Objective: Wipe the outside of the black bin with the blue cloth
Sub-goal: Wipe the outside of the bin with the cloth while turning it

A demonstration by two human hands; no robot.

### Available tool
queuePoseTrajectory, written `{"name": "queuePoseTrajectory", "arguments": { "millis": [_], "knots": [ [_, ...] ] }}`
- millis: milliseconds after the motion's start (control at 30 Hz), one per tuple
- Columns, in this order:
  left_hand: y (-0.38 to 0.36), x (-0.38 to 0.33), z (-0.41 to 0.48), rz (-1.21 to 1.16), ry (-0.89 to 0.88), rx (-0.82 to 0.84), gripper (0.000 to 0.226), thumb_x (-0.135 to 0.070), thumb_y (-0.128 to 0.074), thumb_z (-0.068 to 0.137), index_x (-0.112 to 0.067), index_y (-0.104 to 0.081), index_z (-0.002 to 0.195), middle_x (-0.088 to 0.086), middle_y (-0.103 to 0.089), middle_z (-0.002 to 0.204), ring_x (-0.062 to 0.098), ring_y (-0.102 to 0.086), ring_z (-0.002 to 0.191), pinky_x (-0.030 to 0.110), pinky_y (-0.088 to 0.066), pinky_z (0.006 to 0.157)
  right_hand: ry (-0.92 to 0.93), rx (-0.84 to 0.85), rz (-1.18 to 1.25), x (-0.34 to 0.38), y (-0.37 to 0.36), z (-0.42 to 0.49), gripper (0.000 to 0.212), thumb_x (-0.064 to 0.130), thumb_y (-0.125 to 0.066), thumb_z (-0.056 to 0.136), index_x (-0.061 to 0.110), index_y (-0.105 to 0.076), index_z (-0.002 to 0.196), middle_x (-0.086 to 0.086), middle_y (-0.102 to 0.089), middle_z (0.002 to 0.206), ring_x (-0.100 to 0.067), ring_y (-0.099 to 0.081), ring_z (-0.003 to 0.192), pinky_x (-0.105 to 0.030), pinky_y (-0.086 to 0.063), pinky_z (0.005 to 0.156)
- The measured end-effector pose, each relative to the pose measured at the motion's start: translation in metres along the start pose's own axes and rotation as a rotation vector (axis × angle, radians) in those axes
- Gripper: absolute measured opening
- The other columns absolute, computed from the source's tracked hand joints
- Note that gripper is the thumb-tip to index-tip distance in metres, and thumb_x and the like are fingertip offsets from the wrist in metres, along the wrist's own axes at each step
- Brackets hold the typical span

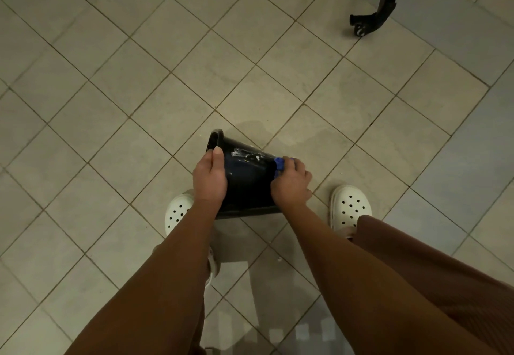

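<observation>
The black bin [247,179] is tipped on its side above the tiled floor, its open rim toward the upper left and its base toward the right. White soapy streaks mark its upper wall. My left hand [210,178] grips the bin near the rim, thumb on top. My right hand [292,183] presses the bunched blue cloth [279,164] against the bin's base end; only a small part of the cloth shows past my fingers.
My feet in white perforated clogs [351,206] stand either side of the bin on the tiled floor [139,104]. A black chair leg with a caster [374,18] stands at the upper right. A damp patch lies beyond the bin.
</observation>
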State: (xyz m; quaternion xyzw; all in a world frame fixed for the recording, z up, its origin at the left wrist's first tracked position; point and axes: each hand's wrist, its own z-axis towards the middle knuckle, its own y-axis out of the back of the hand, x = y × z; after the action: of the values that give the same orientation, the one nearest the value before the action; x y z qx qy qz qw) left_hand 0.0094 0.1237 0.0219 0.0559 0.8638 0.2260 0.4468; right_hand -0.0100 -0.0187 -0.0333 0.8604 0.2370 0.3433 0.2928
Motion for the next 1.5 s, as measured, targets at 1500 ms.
{"name": "queuePoseTrajectory", "arguments": {
  "millis": [1500],
  "knots": [
    [0.003, -0.02, 0.011, 0.008, 0.183, 0.041, 0.045, -0.038, -0.031, 0.106, -0.005, -0.061, 0.114, 0.017, -0.065, 0.104, 0.03, -0.063, 0.096, 0.036, -0.051, 0.078, 0.667, -0.068, -0.124, -0.009, -0.038, -0.05, 0.078, 0.004, -0.066, 0.08, 0.015, -0.025, 0.146, -0.007, -0.01, 0.158, -0.027, -0.001, 0.145, -0.049, -0.004, 0.117]
  ]
}}
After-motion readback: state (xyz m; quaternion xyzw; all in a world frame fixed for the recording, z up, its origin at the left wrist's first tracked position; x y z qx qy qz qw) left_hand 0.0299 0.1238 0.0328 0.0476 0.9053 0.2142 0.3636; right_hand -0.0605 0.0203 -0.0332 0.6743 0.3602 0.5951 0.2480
